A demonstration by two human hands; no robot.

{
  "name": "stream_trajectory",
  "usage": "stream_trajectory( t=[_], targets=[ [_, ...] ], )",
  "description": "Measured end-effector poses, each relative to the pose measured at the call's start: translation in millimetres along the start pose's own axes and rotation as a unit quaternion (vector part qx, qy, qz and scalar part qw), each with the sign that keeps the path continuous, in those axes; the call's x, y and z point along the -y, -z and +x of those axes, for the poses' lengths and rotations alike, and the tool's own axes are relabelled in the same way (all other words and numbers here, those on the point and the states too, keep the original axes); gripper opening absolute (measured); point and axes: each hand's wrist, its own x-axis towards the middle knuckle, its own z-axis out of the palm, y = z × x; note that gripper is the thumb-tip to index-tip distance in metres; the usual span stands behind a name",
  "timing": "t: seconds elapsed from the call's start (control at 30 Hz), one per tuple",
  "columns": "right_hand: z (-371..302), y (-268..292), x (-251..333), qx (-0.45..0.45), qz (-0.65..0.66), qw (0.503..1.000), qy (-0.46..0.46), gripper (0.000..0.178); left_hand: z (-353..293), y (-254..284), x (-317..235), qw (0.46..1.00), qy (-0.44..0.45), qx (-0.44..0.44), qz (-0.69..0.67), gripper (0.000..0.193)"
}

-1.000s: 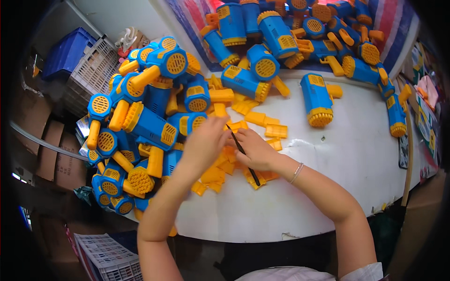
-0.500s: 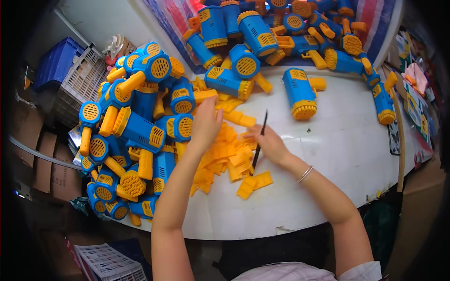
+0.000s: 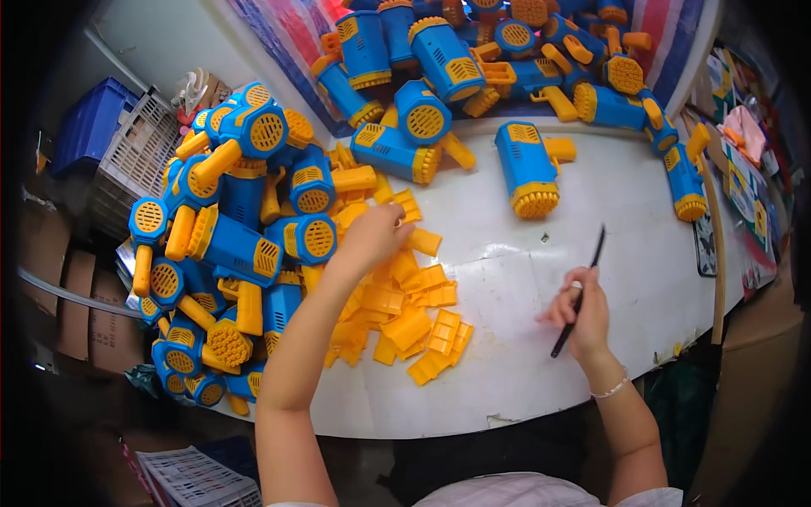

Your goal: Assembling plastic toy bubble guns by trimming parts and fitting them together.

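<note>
My left hand [image 3: 372,241] reaches into a heap of flat yellow plastic pieces [image 3: 382,298], its fingers curled down among them. What those fingers hold, if anything, is hidden. Off to the right, above the white table [image 3: 507,291], my right hand [image 3: 585,314] grips a thin black pen-like stick [image 3: 598,246], held at a slant. One blue and yellow toy gun [image 3: 527,169] lies by itself beyond the hands, its handle pointing right.
A tall pile of the same toy guns [image 3: 241,245] crowds the table's left side. Many more fill a striped-lined space [image 3: 667,51] at the back. A blue crate [image 3: 95,127] stands far left. A phone [image 3: 705,245] lies by the wooden strip [image 3: 720,270] at right.
My right hand has moved right, away from the yellow pieces, carrying the black stick. My left hand has dropped lower, into the heap. Some yellow pieces near the front have shifted.
</note>
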Motion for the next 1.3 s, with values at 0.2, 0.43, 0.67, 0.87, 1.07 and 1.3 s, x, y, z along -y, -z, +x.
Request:
stream_trajectory(
  t=[0.2,0.43,0.67,0.87,1.07,1.3],
  targets=[
    [-33,12,12,-0.082,-0.053,0.984,-0.152,0.012,41,18,-14,0.979,0.003,-0.204,-0.013,0.028],
    [-61,18,10,0.029,-0.273,0.962,-0.01,0.021,84,-6,18,0.916,-0.04,-0.278,0.285,0.057],
    [-73,21,11,0.008,-0.262,0.965,-0.003,0.023,43,18,-15,0.93,-0.186,-0.221,0.227,0.064],
    [-69,26,9,-0.031,-0.31,0.946,0.087,0.024,-25,23,-66,0.904,-0.159,-0.169,-0.36,0.065],
    [-75,11,14,-0.028,-0.217,0.972,0.086,0.025,-23,-6,-101,0.692,0.115,0.175,-0.691,0.054],
    [-101,14,-3,0.034,-0.248,0.968,0.022,0.029,-45,-17,-88,0.762,0.086,0.095,-0.635,0.037]
  ],
)
